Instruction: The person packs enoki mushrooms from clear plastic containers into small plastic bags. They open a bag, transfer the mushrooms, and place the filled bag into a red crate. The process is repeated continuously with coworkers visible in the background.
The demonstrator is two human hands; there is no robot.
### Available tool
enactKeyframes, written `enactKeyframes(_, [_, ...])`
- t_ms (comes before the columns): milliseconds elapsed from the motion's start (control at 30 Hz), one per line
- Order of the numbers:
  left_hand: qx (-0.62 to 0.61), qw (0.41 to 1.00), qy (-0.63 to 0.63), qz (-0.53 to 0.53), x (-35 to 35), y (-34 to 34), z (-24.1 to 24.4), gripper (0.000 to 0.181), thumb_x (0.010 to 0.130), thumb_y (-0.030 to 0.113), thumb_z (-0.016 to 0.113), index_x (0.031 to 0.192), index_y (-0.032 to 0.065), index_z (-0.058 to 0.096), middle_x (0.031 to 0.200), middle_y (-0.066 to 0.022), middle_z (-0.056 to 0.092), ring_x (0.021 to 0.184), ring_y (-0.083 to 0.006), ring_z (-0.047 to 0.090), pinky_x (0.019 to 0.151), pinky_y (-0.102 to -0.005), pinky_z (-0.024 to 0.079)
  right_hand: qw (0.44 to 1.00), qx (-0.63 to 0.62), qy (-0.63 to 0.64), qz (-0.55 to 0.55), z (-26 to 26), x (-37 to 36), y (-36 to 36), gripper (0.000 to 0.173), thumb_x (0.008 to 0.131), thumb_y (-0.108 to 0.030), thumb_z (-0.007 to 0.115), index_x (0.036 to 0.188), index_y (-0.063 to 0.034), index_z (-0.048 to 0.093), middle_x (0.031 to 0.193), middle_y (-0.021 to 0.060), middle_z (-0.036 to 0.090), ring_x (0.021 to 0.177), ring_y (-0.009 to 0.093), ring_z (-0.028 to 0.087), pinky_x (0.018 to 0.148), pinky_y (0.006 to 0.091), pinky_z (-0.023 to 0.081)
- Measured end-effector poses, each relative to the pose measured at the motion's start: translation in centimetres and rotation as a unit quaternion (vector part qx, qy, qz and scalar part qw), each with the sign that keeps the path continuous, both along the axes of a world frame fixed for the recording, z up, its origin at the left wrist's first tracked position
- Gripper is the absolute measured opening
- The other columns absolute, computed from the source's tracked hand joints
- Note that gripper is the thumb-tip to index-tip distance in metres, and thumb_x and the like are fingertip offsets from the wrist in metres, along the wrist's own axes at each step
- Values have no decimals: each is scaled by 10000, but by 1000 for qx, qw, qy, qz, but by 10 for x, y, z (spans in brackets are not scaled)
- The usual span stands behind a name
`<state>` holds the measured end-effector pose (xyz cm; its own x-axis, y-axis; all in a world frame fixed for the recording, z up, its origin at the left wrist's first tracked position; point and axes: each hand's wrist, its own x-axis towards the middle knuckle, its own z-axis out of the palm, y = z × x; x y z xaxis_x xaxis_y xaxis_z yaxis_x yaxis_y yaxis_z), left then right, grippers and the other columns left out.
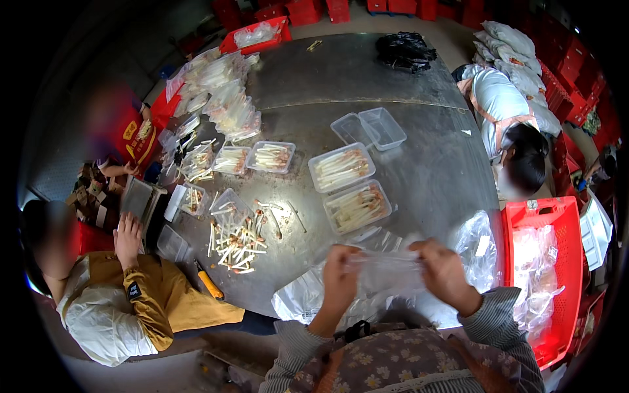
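Note:
Both my hands hold a clear plastic bag [385, 267] stretched between them above the near edge of the metal table [304, 118]. My left hand [340, 277] pinches its left side and my right hand [440, 270] its right side. Just beyond the bag stands a clear plastic tub [358, 206] filled with pale, thin stalks with brownish ends. Another filled tub [341, 167] is behind it, with two empty tubs [383, 128] farther back. More clear plastic bags [476, 250] lie at the right edge and under my hands.
Loose stalks [241, 245], a yellow-handled knife or cutter [210, 282] and smaller filled tubs [270, 157] lie left. Packed bags [231, 103] are piled behind. A red crate [545, 206] holds bags at right. Co-workers are at left and right; black plastic [405, 51] lies at the back.

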<state>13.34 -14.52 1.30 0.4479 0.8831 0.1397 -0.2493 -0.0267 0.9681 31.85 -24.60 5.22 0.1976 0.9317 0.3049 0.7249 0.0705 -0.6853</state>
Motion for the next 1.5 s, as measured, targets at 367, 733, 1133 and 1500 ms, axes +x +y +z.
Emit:
enactKeyframes(367, [-460, 831, 124, -286, -79, 23, -78, 449, 930, 446, 430, 704, 79, 558, 632, -42, 573, 503, -145, 537, 449, -247, 426, 547, -118, 829, -7, -56, 26, -51, 335, 886, -161, 448, 1177, -1, 497, 1077, 115, 594, 963, 249, 584, 859, 391, 478])
enactKeyframes(733, [-416, 812, -372, 170, -23, 44, -91, 350, 951, 371, 416, 1225, 167, 490, 917, -35, 553, 726, -186, 504, 621, -337, 435, 527, 7, 850, -5, -147, 20, 36, 436, 881, -140, 476, 1300, -98, 363, 1305, 119, 421, 1195, 261, 411, 1039, 397, 332])
enactKeyframes(1133, [-407, 907, -17, 107, 37, 157, -87, 499, 943, 427, 399, 1279, 59, 404, 1163, -100, 537, 1038, -223, 539, 875, -381, 450, 832, -376, 392, -113, -161, 77, 218, 362, 912, -376, 486, 1120, -86, 549, 965, 54, 613, 802, 156, 604, 639, 297, 498])
enactKeyframes(1500, [-428, 902, -14, 50, -9, 110, -105, 497, 897, 400, 517, 1287, 105, 428, 1236, -81, 517, 1091, -231, 523, 871, -391, 456, 770, -255, 584, -30, -106, 18, 96, 504, 874, -204, 579, 1270, 30, 371, 1168, 117, 535, 1013, 181, 560, 866, 312, 475])
